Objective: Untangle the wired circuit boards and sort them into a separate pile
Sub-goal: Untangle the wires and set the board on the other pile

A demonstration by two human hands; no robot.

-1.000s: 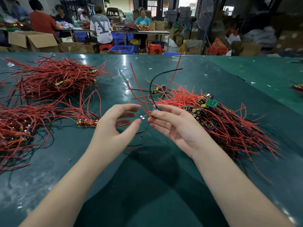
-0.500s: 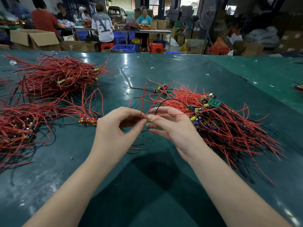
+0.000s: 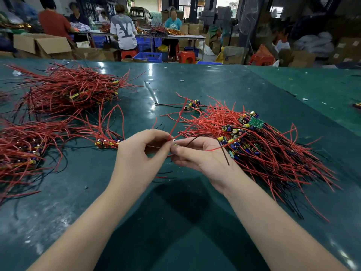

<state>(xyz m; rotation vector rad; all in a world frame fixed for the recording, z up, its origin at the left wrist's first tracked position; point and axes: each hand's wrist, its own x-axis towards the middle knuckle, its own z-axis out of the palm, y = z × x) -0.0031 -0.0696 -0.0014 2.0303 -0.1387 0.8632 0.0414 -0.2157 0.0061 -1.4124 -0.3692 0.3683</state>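
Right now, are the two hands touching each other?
Touching. The head view shows the left hand and right hand meeting at their fingertips, both pinching one small wired board.

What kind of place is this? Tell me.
Probably a factory floor for hand assembly: heaps of red-wired circuit boards on a long green table, other workers on stools at benches behind, with stacked cartons.

Glossy dark-green table top (image 3: pixel 175 222)

Red-wired circuit-board piles: tangled heap (image 3: pixel 263 149) right of hands; sorted bundles (image 3: pixel 68 90) far left.

2 bare forearms, left hand (image 3: pixel 136 153), right hand (image 3: pixel 203 155); no sleeves.
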